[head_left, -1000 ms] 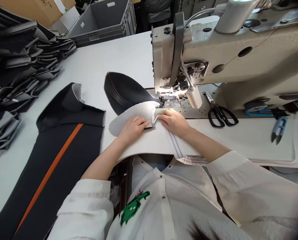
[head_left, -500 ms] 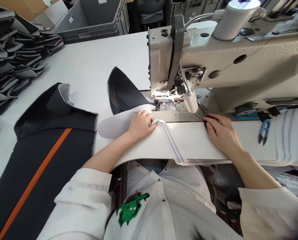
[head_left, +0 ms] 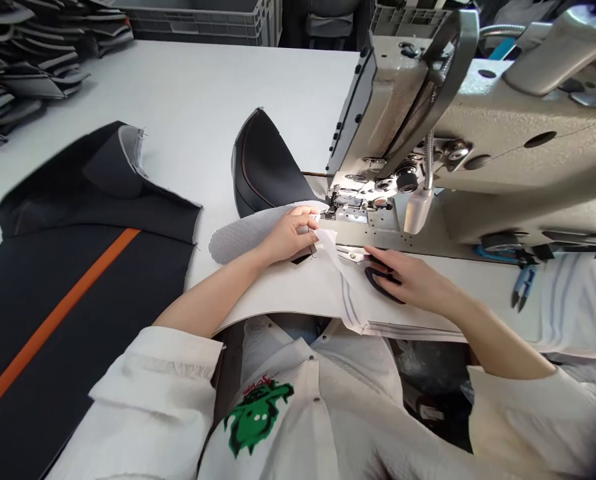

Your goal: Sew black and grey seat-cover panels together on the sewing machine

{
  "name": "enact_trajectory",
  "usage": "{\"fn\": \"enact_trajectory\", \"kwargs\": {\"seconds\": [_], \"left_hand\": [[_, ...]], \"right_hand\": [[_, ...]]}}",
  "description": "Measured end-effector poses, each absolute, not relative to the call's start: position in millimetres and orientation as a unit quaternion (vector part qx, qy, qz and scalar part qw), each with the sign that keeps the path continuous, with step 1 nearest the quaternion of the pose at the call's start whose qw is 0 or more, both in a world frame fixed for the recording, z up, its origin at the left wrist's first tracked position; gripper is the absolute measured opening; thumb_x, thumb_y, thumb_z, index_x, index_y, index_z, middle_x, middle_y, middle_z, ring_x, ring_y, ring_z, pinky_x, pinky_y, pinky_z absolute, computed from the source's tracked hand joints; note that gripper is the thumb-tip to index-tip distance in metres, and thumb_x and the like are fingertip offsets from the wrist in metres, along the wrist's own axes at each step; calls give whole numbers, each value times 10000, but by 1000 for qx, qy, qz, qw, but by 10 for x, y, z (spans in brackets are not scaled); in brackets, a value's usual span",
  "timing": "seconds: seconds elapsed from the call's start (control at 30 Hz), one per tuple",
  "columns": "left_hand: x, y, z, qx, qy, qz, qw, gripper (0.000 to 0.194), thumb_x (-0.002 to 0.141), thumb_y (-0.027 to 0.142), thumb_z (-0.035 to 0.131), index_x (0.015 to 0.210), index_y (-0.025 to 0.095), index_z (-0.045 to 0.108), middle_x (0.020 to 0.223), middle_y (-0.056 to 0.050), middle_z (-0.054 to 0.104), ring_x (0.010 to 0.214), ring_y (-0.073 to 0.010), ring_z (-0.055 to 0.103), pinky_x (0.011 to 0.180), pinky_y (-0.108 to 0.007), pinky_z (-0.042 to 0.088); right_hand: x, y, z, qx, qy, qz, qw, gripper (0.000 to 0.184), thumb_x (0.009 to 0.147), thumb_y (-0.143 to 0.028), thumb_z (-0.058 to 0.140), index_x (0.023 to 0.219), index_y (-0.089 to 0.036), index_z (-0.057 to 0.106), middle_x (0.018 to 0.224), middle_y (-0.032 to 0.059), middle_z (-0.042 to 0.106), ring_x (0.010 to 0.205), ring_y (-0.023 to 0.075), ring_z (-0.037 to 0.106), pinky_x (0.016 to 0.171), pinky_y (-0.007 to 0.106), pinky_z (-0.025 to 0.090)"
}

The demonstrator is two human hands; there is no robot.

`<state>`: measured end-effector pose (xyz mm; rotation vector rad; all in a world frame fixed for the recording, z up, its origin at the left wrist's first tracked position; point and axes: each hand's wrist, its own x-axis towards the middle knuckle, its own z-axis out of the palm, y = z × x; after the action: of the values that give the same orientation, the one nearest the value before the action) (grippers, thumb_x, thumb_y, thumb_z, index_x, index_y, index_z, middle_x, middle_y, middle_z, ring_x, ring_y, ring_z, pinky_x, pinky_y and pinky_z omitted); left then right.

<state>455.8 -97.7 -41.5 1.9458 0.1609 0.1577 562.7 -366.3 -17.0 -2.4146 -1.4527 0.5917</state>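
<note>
2 hands: L hand (head_left: 291, 235) pinching mesh panel (head_left: 251, 233) at sewing mach (head_left: 393, 133) | R hand (head_left: 413, 280) curled on blk scissors (head_left: 378, 285)

I can't make out any words, labels or numbers from here. The green print (head_left: 257, 417) on the white shirt (head_left: 318, 427) has red marks (head_left: 257, 385) above it, possibly lettering, but too blurred to read.

Sewing machine (head_left: 478, 147) at right, curved panel (head_left: 263, 163) beside it, stacked panels (head_left: 13, 87) far left
</note>
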Motion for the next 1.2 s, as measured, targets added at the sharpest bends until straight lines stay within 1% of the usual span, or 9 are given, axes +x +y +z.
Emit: {"fn": "enact_trajectory", "kwargs": {"seconds": [0.1,0.17,0.33,0.47,0.63,0.87,0.97,1.1,1.2], "left_hand": [[4561,-956,-411,815,62,56,574,92,775,284,650,785,197,681,1337,-62,515,1290,-247,427,1117,-434,284],[4572,-949,-408,815,60,49,575,89,772,289,656,774,205,687,1343,-51,518,1301,-255,417,1126,-441,272],[4607,-941,-411,816,53,38,574,101,764,298,663,781,209,707,1355,-47,510,1319,-276,393,1124,-441,278],[4610,-934,-414,800,59,42,596,109,776,295,661,806,202,709,1364,-52,497,1327,-262,384,1112,-429,301],[4612,-935,-405,808,52,35,586,67,775,261,683,775,202,715,1359,-53,500,1328,-262,380,1120,-425,287],[4610,-933,-395,801,64,35,595,64,782,268,687,751,217,709,1361,-38,503,1330,-264,387,1132,-449,279],[4597,-945,-396,806,59,34,588,64,781,260,679,742,216,704,1360,-36,503,1338,-259,379,1135,-445,275],[4597,-958,-415,813,64,40,578,61,767,248,676,726,209,700,1344,-44,510,1325,-261,390,1135,-436,268],[4626,-940,-464,787,70,66,610,100,778,284,657,742,197,690,1289,-67,539,1293,-264,426,1091,-430,333]], "right_hand": [[5688,-3442,-193,-830,-512,189,117,491,815,-414,523,1248,-182,545,1027,114,622,947,282,579,774,382,490],[5730,-3347,-209,-829,-511,192,124,455,796,-425,557,1187,-192,560,1032,105,611,961,281,562,776,378,482],[5732,-3167,-179,-809,-538,192,142,423,793,-393,563,1170,-201,562,987,94,594,923,264,551,762,367,474],[5711,-3098,-158,-799,-554,180,151,423,801,-356,541,1199,-214,558,988,91,588,931,253,553,750,345,480],[5726,-3132,-148,-802,-573,124,118,398,783,-307,520,1159,-190,579,955,92,596,874,248,554,712,341,460],[5672,-3169,-104,-817,-552,122,115,376,809,-345,532,1147,-188,578,970,92,603,880,247,561,699,336,457],[5655,-3084,-145,-799,-585,110,87,390,797,-289,538,1170,-182,575,957,96,600,875,247,558,695,324,447],[5677,-2965,-188,-786,-611,97,19,367,791,-216,535,1152,-191,597,901,82,627,877,242,573,666,297,421],[5647,-2951,-198,-774,-625,98,-25,354,777,-176,539,1121,-200,617,858,66,656,834,226,601,643,288,403]]}}
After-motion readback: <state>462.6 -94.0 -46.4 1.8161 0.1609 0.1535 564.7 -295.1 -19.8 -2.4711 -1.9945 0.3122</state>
